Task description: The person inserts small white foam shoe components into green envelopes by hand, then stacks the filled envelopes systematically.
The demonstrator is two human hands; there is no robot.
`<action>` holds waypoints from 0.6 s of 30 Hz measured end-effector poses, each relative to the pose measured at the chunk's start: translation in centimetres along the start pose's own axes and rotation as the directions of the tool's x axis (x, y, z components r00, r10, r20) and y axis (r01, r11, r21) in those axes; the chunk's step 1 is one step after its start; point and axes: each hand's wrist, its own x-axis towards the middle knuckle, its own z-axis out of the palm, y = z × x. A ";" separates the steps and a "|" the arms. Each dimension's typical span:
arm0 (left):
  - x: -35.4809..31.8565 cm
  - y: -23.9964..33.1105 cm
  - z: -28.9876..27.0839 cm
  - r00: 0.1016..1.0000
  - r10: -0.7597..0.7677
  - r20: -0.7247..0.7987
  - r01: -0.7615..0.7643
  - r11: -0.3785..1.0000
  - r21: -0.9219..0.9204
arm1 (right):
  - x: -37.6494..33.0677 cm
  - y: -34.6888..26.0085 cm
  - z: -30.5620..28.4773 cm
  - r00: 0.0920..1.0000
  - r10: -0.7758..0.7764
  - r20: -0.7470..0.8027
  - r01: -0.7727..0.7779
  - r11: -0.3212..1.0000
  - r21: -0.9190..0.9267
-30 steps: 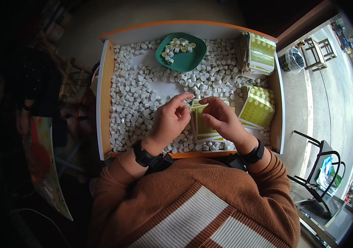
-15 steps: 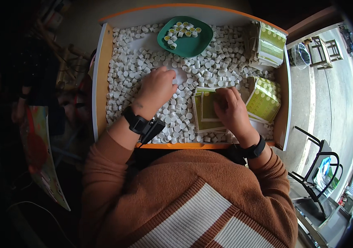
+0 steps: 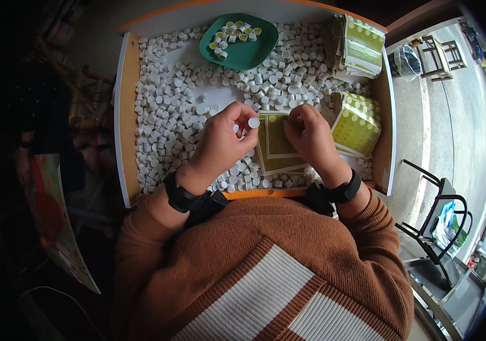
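Observation:
Between the thumb and fingers of my left hand (image 3: 218, 142) is a small white cap (image 3: 253, 123), its flat round face turned toward me. Another white piece shows among those fingers. My right hand (image 3: 315, 141) is closed in a pinch just right of it, and whatever its fingertips hold is hidden. Beneath the right hand lie green sticker sheets (image 3: 277, 134) with pale borders, resting on the loose white caps (image 3: 169, 122). Beyond my hands, a dark green plate (image 3: 256, 52) holds several white caps with yellow round faces (image 3: 242, 37).
A shallow box with orange edges (image 3: 131, 113) surrounds everything. Two bundles of green sheets stand along its right side, a far stack (image 3: 363, 48) and a nearer stack (image 3: 356, 125). Outside on the right are a black chair (image 3: 450, 227) and wooden stools (image 3: 437, 59).
My left hand has moved right from the loose caps and now holds a white cap. My right hand has shifted slightly within the drifting view, still pinched above the sheets.

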 end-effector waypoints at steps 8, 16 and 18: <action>0.1 -0.5 1.0 0.998 0.057 -0.001 -0.057 0.996 0.073 | 0.4 -0.9 -0.3 1.000 -0.014 0.000 0.014 1.000 -0.025; -0.3 -0.8 1.2 1.000 0.023 -0.005 -0.023 0.996 0.090 | 0.5 0.5 0.2 0.992 -0.116 -0.056 0.110 0.990 -0.087; -0.4 -0.4 1.2 0.997 0.068 -0.029 -0.065 0.994 0.084 | 0.3 0.3 -0.5 1.000 0.024 -0.009 -0.022 0.980 0.198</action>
